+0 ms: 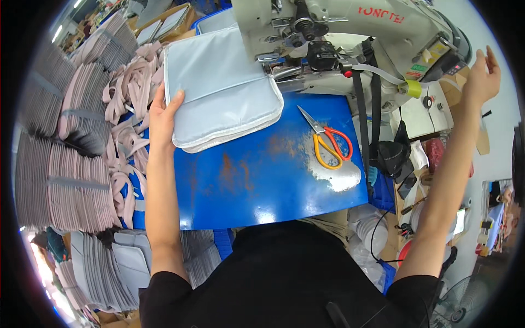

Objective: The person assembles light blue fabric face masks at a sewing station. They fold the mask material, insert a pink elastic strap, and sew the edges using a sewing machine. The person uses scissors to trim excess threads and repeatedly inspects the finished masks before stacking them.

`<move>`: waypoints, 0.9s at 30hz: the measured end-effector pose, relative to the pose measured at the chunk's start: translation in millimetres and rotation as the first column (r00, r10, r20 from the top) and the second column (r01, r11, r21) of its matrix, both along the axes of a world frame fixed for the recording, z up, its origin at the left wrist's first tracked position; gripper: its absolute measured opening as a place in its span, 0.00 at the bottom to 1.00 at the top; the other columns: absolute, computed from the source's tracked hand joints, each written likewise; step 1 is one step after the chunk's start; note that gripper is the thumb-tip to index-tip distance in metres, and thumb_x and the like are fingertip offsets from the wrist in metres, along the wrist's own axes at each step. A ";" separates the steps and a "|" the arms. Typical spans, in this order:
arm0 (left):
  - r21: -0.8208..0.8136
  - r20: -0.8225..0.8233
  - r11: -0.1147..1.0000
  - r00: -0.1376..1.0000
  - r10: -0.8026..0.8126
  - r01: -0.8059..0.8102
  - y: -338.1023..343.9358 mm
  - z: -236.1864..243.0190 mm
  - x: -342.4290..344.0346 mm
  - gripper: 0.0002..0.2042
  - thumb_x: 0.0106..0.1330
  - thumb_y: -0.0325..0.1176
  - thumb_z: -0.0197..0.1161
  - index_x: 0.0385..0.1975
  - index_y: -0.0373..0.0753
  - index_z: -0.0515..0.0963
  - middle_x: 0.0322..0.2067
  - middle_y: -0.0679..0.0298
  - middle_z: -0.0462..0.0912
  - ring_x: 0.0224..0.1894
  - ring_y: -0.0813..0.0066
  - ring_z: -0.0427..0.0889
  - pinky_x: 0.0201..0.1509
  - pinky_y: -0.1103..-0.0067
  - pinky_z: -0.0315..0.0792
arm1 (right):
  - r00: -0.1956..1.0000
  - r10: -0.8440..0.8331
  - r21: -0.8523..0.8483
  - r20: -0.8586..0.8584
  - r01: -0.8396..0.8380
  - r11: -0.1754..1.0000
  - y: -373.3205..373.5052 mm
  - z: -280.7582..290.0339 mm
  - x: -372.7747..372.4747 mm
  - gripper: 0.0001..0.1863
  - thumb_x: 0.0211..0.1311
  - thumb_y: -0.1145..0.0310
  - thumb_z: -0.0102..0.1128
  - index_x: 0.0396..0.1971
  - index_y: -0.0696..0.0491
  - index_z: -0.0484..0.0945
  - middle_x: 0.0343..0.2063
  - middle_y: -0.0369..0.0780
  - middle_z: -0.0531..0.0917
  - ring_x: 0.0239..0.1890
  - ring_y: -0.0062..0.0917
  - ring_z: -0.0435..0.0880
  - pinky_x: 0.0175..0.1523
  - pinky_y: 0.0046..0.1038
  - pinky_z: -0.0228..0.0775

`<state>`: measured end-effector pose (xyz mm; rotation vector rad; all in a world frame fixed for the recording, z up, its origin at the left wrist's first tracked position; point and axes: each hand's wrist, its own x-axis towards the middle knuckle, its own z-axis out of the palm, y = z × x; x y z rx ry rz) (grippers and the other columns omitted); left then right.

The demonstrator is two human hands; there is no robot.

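My left hand (161, 112) grips the left edge of a silver-grey padded fabric piece (219, 74), thumb on top and fingers mostly behind it. The piece has pale bound edges, rounded corners and a crease across its middle. Its right side lies by the needle area of a large industrial sewing machine (350, 16). My right hand (484, 76) is raised at the far right, beyond the machine's small control box (445, 63); its fingers look apart and nothing shows in them. Scissors (327, 143) with orange and red handles lie on the worn blue work surface (246, 202).
Tied stacks of grey-pink fabric pieces (79, 188) rise on the left, beside a tangle of pink straps (131, 87). Black straps (374, 109) hang at the machine's right. Clear plastic containers (366, 229) stand below the table's right edge, near a fan (459, 311).
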<state>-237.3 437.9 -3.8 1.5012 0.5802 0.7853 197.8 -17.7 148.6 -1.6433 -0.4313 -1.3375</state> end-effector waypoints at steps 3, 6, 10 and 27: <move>-0.049 0.028 0.998 0.999 -0.027 0.028 1.2 -8.8 5.5 0.30 0.71 0.31 0.69 0.71 0.35 0.68 0.56 0.57 0.83 0.52 0.74 0.85 0.55 0.77 0.79 | 0.882 0.043 -0.223 -0.470 -0.166 0.961 -84.6 31.9 155.5 0.27 0.69 0.49 0.67 0.54 0.56 0.86 0.54 0.44 0.86 0.59 0.30 0.81 0.67 0.33 0.68; -0.098 -0.004 0.995 1.000 -0.011 0.010 -12.2 -1.3 -1.2 0.31 0.70 0.33 0.69 0.72 0.35 0.67 0.58 0.58 0.81 0.55 0.74 0.82 0.60 0.77 0.75 | 0.611 0.182 -0.025 -0.770 -0.314 0.949 -74.3 27.8 193.8 0.27 0.74 0.49 0.61 0.57 0.58 0.83 0.55 0.44 0.85 0.59 0.31 0.81 0.68 0.34 0.68; -0.129 -0.019 0.992 1.000 -0.017 0.014 -24.3 -12.5 -10.8 0.38 0.65 0.33 0.74 0.75 0.38 0.63 0.63 0.55 0.77 0.61 0.69 0.79 0.62 0.73 0.76 | 0.585 0.649 0.404 -0.486 -0.509 0.760 -94.4 -30.6 185.8 0.24 0.80 0.55 0.52 0.58 0.62 0.79 0.55 0.44 0.85 0.57 0.32 0.82 0.65 0.34 0.70; -0.327 0.031 0.937 0.990 0.140 -0.122 -43.2 -109.0 -107.0 0.39 0.64 0.31 0.74 0.75 0.37 0.63 0.66 0.57 0.75 0.65 0.68 0.76 0.67 0.72 0.72 | 0.574 0.096 -0.465 -0.813 -0.740 0.485 80.6 -224.8 -254.7 0.33 0.51 0.73 0.78 0.60 0.57 0.77 0.33 0.43 0.82 0.35 0.33 0.83 0.46 0.31 0.78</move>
